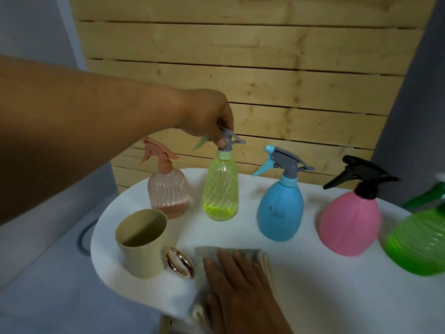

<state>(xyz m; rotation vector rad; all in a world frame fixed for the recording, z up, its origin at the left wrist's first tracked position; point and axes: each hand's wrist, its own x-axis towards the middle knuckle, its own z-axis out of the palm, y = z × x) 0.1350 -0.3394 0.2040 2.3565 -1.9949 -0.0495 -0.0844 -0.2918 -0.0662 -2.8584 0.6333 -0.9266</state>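
left hand gripping yellow sprayer (its head), right hand flat on cloth

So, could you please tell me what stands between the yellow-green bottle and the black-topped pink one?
The blue spray bottle, upright, as the head view shows.

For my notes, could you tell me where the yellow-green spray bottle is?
In the head view, the yellow-green spray bottle stands left of centre on the white table, between the peach bottle and the blue bottle, the left hand gripping its sprayer.
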